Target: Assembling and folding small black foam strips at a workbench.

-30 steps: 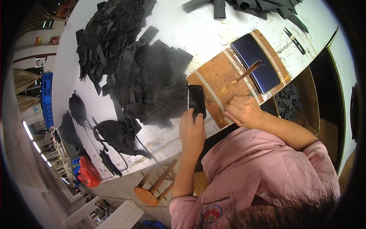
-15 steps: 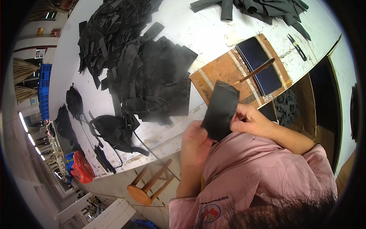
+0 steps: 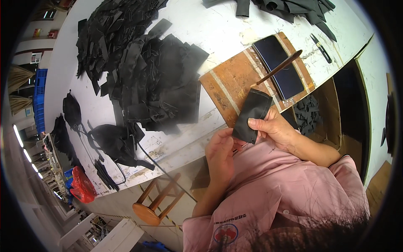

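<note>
A black fabric piece (image 3: 254,108) is pinched in the right hand (image 3: 278,131); beside it, any grip by the left hand (image 3: 220,153) cannot be told.

Worn on the head, left one of a side-by-side fisheye pair, looking steeply down over dark hair (image 3: 310,230) and a pink shirt (image 3: 304,185) to the fingers (image 3: 218,145) and the white tabletop (image 3: 197,25). Very near at the lower edge, at mid-range around the fingers, reaching far toward the left rim, past a wooden stool (image 3: 146,214) to ceiling lights (image 3: 19,137). Bent and ringed in black.
</note>
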`<action>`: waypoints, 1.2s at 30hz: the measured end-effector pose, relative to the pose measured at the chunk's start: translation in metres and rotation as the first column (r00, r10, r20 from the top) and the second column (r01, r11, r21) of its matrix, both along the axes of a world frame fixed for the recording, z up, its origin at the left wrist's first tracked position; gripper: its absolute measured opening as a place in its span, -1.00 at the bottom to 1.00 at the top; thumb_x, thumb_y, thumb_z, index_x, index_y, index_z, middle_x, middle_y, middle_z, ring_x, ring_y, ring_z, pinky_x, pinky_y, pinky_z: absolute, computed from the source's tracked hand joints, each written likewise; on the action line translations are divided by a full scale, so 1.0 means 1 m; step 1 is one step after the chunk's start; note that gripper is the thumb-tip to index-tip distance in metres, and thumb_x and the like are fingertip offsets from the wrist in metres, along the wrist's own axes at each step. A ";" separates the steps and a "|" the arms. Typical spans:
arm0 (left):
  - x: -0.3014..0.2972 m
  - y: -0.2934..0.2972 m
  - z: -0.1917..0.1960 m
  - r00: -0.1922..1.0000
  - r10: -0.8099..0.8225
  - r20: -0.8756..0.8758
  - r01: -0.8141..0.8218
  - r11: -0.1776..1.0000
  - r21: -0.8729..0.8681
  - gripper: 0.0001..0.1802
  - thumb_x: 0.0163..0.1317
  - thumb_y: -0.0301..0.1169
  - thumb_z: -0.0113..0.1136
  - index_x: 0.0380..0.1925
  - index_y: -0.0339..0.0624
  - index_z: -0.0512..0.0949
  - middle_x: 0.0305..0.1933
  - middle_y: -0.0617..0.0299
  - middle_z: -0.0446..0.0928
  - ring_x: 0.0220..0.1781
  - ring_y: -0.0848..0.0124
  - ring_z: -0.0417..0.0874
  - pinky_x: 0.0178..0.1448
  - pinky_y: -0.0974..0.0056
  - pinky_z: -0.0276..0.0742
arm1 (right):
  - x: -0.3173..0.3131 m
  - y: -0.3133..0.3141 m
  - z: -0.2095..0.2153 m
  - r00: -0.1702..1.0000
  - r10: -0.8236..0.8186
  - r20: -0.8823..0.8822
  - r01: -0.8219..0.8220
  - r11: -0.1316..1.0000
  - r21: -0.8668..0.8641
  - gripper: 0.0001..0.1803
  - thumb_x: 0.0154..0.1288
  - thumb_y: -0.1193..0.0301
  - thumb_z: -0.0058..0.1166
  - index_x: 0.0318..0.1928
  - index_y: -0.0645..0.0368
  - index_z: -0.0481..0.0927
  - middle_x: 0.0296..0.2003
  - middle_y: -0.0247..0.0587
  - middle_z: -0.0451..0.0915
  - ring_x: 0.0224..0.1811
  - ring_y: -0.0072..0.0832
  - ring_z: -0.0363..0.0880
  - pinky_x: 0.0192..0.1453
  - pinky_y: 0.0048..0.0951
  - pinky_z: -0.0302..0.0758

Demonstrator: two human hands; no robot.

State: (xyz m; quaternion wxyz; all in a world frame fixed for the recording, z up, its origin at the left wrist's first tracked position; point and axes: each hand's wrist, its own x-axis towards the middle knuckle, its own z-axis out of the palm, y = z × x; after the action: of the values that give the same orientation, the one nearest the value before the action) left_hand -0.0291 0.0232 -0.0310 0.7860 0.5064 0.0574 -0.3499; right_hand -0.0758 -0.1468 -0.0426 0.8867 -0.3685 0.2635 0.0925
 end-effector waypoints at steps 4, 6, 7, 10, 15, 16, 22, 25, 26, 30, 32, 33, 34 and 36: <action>0.001 0.000 -0.003 0.999 -0.031 -0.014 0.031 0.999 0.021 -0.74 0.23 -0.45 -0.04 -0.14 -0.39 0.45 -0.34 0.09 0.58 -0.32 0.40 0.60 -0.24 0.37 0.47 | 0.002 0.000 0.004 1.000 0.019 -0.007 -0.018 0.999 0.037 -0.80 0.18 0.34 0.19 -0.29 0.21 0.57 -0.46 -0.33 0.59 -0.54 -0.68 0.48 -0.49 -0.69 0.44; 0.001 0.001 -0.005 0.999 -0.034 -0.032 0.034 0.999 0.006 -0.76 0.21 -0.45 -0.01 -0.17 -0.37 0.47 -0.35 0.11 0.58 -0.34 0.42 0.60 -0.24 0.38 0.46 | 0.002 -0.001 0.005 1.000 0.014 -0.014 -0.013 0.999 0.050 -0.80 0.18 0.34 0.19 -0.29 0.21 0.57 -0.46 -0.33 0.59 -0.56 -0.68 0.47 -0.51 -0.71 0.44; 0.001 0.001 -0.005 0.999 -0.036 -0.041 0.036 0.999 -0.002 -0.77 0.20 -0.45 0.01 -0.18 -0.36 0.48 -0.36 0.12 0.59 -0.35 0.43 0.59 -0.24 0.39 0.46 | 0.003 -0.001 0.005 1.000 0.011 -0.017 -0.010 0.999 0.050 -0.81 0.19 0.34 0.19 -0.29 0.21 0.57 -0.45 -0.32 0.59 -0.57 -0.69 0.47 -0.52 -0.72 0.44; 0.000 0.002 -0.005 0.996 -0.053 -0.079 0.051 0.998 -0.029 -0.76 0.21 -0.49 0.01 -0.15 -0.40 0.45 -0.32 0.13 0.55 -0.32 0.46 0.53 -0.20 0.40 0.38 | 0.003 -0.001 0.004 1.000 0.002 -0.009 -0.002 0.999 0.039 -0.81 0.19 0.35 0.18 -0.28 0.22 0.57 -0.45 -0.31 0.59 -0.58 -0.69 0.47 -0.55 -0.73 0.44; 0.001 0.001 -0.004 0.996 -0.052 -0.070 0.049 0.998 -0.042 -0.78 0.21 -0.50 0.04 -0.17 -0.40 0.46 -0.33 0.13 0.55 -0.34 0.46 0.53 -0.22 0.40 0.40 | 0.004 0.000 0.005 1.000 0.006 -0.005 -0.006 0.999 0.033 -0.80 0.20 0.36 0.17 -0.26 0.23 0.57 -0.43 -0.29 0.60 -0.58 -0.69 0.48 -0.56 -0.74 0.44; 0.002 0.000 -0.004 0.996 -0.044 -0.073 0.041 0.998 -0.041 -0.78 0.21 -0.50 0.04 -0.17 -0.40 0.46 -0.33 0.13 0.55 -0.35 0.47 0.53 -0.22 0.40 0.40 | 0.004 0.000 0.005 1.000 0.009 -0.002 -0.009 0.999 0.040 -0.80 0.20 0.36 0.17 -0.26 0.23 0.57 -0.43 -0.29 0.60 -0.57 -0.69 0.48 -0.56 -0.74 0.44; 0.001 0.000 -0.006 0.998 -0.034 -0.061 0.033 0.999 -0.010 -0.83 0.23 -0.55 0.02 -0.19 -0.39 0.47 -0.32 0.13 0.56 -0.36 0.49 0.53 -0.24 0.42 0.42 | 0.004 0.000 0.004 1.000 0.004 -0.017 -0.003 0.999 0.049 -0.82 0.21 0.37 0.16 -0.27 0.22 0.57 -0.44 -0.29 0.60 -0.57 -0.69 0.49 -0.56 -0.75 0.43; 0.001 0.001 -0.007 0.998 -0.025 -0.064 0.023 0.999 -0.032 -0.84 0.23 -0.54 0.03 -0.20 -0.38 0.47 -0.32 0.13 0.56 -0.36 0.49 0.53 -0.24 0.42 0.42 | 0.004 0.000 0.004 1.000 0.006 -0.016 -0.005 0.998 0.057 -0.83 0.21 0.38 0.16 -0.28 0.23 0.57 -0.44 -0.29 0.60 -0.58 -0.69 0.49 -0.57 -0.76 0.43; 0.001 0.001 -0.007 0.998 -0.023 -0.062 0.021 0.999 -0.032 -0.84 0.23 -0.54 0.03 -0.20 -0.38 0.47 -0.32 0.13 0.56 -0.36 0.49 0.53 -0.24 0.42 0.42 | 0.004 0.000 0.004 1.000 0.009 -0.025 -0.008 0.999 0.049 -0.83 0.21 0.38 0.15 -0.29 0.23 0.57 -0.43 -0.29 0.60 -0.58 -0.69 0.48 -0.57 -0.76 0.42; 0.001 0.000 -0.006 0.998 -0.022 -0.053 0.021 1.000 -0.019 -0.84 0.23 -0.55 0.04 -0.20 -0.38 0.47 -0.31 0.13 0.56 -0.36 0.49 0.53 -0.23 0.42 0.42 | 0.005 -0.001 0.005 1.000 0.003 -0.017 -0.002 0.998 0.061 -0.83 0.21 0.38 0.16 -0.27 0.23 0.56 -0.44 -0.28 0.60 -0.59 -0.70 0.48 -0.56 -0.76 0.44; 0.001 -0.001 -0.005 0.999 -0.016 -0.049 0.016 1.000 0.003 -0.84 0.21 -0.53 0.06 -0.22 -0.36 0.49 -0.33 0.14 0.57 -0.37 0.49 0.55 -0.25 0.43 0.42 | 0.005 -0.001 0.005 1.000 0.003 -0.017 -0.002 0.998 0.064 -0.82 0.21 0.39 0.16 -0.27 0.24 0.56 -0.44 -0.28 0.60 -0.60 -0.69 0.48 -0.56 -0.75 0.44; 0.001 -0.001 -0.004 0.999 -0.007 -0.047 0.008 1.000 0.018 -0.84 0.19 -0.50 0.09 -0.24 -0.35 0.50 -0.36 0.15 0.58 -0.39 0.49 0.56 -0.27 0.43 0.42 | 0.005 -0.001 0.005 1.000 -0.002 -0.016 0.003 0.997 0.072 -0.82 0.21 0.39 0.16 -0.27 0.24 0.56 -0.44 -0.28 0.60 -0.59 -0.69 0.49 -0.56 -0.75 0.45; 0.001 -0.001 -0.004 0.998 -0.004 -0.055 0.006 1.000 0.028 -0.84 0.18 -0.48 0.11 -0.26 -0.33 0.51 -0.38 0.17 0.59 -0.40 0.48 0.57 -0.29 0.43 0.42 | 0.005 -0.001 0.004 1.000 -0.006 -0.016 0.008 0.997 0.079 -0.82 0.21 0.39 0.16 -0.27 0.24 0.56 -0.44 -0.28 0.60 -0.59 -0.69 0.49 -0.57 -0.75 0.45; 0.001 -0.001 -0.004 0.998 -0.023 -0.052 0.023 1.000 0.009 -0.83 0.20 -0.53 0.06 -0.22 -0.37 0.48 -0.33 0.13 0.57 -0.37 0.48 0.55 -0.25 0.42 0.42 | 0.004 -0.001 0.003 1.000 -0.008 -0.020 0.009 0.996 0.090 -0.82 0.21 0.39 0.16 -0.26 0.24 0.56 -0.43 -0.27 0.60 -0.58 -0.69 0.50 -0.57 -0.75 0.46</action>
State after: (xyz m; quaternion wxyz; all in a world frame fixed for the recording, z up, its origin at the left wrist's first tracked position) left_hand -0.0281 0.0219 -0.0348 0.7777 0.5016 0.0737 -0.3717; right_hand -0.0713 -0.1476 -0.0393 0.9001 -0.3260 0.2695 0.1043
